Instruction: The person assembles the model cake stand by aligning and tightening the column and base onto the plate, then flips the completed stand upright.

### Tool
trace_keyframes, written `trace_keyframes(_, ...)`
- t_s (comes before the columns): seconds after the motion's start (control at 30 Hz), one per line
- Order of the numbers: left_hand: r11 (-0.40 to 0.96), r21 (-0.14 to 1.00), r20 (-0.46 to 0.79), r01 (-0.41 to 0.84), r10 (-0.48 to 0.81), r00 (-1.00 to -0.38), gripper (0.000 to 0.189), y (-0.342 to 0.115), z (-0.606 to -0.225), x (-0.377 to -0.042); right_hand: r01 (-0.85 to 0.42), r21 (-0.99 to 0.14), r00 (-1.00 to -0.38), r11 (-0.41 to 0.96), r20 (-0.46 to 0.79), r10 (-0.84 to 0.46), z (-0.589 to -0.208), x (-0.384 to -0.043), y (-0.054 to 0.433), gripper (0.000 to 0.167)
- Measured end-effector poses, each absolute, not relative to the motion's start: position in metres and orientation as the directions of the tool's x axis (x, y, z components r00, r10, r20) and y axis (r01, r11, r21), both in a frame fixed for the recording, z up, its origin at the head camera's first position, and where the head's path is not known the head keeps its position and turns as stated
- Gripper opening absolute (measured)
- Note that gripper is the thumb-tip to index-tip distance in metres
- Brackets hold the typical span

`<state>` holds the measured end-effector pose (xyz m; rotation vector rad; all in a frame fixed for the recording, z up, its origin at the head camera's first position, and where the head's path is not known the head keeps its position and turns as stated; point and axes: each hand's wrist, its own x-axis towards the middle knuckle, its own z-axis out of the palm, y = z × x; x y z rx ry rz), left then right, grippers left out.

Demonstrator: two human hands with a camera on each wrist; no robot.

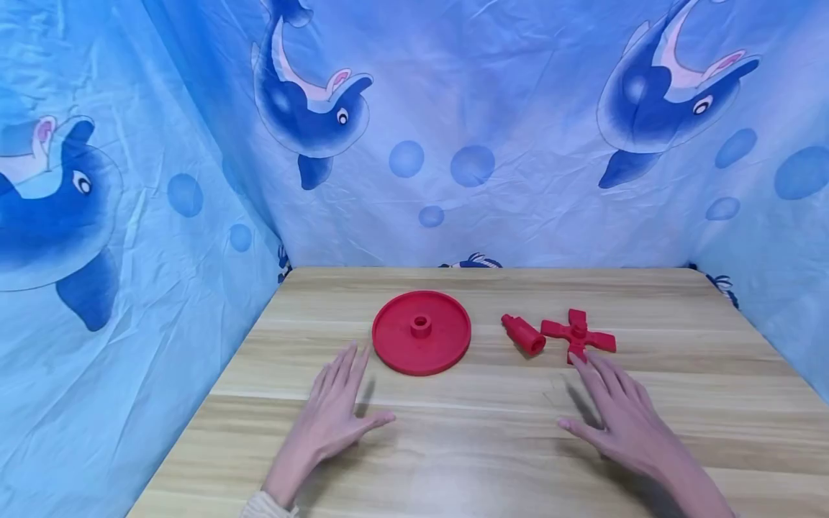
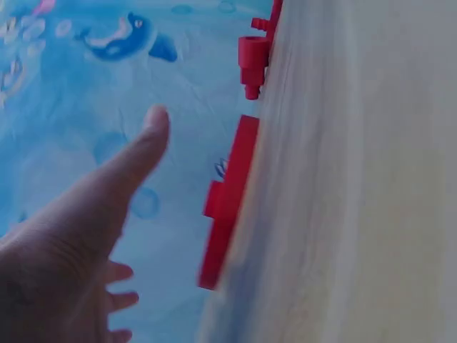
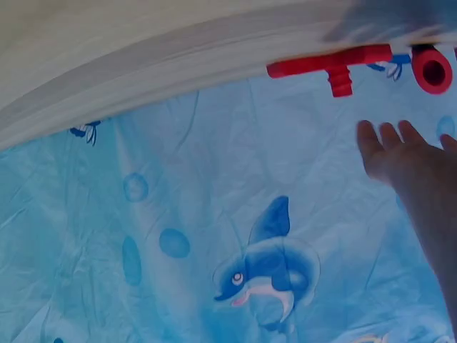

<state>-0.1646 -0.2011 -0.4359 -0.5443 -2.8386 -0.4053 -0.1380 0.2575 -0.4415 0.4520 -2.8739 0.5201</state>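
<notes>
My left hand [image 1: 333,417] is held over the table with its fingers spread, just short of a round red tray-like disc [image 1: 395,342] that has a raised hollow hub in its middle. On the other side, my right hand [image 1: 624,424] reaches forward with straight fingers, its tips near a red cross-shaped piece [image 1: 578,335] with four arms and a central peg. Between disc and cross lies a red stepped cylinder [image 1: 524,335], hollow at its wider end. Neither hand holds anything. In the left wrist view, the disc [image 2: 232,204] is seen edge-on beyond the thumb.
The pieces lie on a light wood-grain table [image 1: 453,446]. Blue cloth [image 1: 518,216] with printed dolphins and bubbles hangs behind the table and along both sides.
</notes>
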Motion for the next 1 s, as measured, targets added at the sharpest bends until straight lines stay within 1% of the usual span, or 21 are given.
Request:
trace_keyframes(0.2,0.805,0.467,0.257,0.367,0.274,-0.927,0.111,-0.205,-0.443,-0.198,-0.395,-0.354,-0.891,0.848,0.374,-0.259,-0.446,-0.164,0.256,0.088)
trace_keyframes(0.3,0.75,0.56,0.258,0.351,0.245,-0.935,0.111,-0.208,-0.448,-0.214,-0.414,-0.375,-0.872,0.829,0.426,-0.242,-0.449,-0.176,0.254,0.083)
trace_keyframes(0.4,0.694,0.633,0.266,0.343,0.222,-0.938,0.109,-0.211,-0.453,-0.229,-0.411,-0.402,-0.871,0.818,0.439,-0.221,-0.451,-0.185,0.251,0.083)
trace_keyframes(0.6,0.629,0.715,0.233,0.306,0.198,-0.952,0.11,-0.216,-0.459,-0.25,-0.367,-0.481,-0.907,0.797,0.374,-0.192,-0.453,-0.2,0.245,0.081)
trace_keyframes(0.77,0.582,0.77,0.194,0.261,0.176,-0.965,0.109,-0.216,-0.459,-0.259,-0.354,-0.505,-0.915,0.787,0.361,-0.18,-0.456,-0.21,0.241,0.08)
trace_keyframes(1.0,0.604,0.762,0.154,0.234,0.181,-0.971,0.109,-0.218,-0.464,-0.27,-0.334,-0.546,-0.93,0.768,0.323,-0.174,-0.457,-0.221,0.239,0.082)
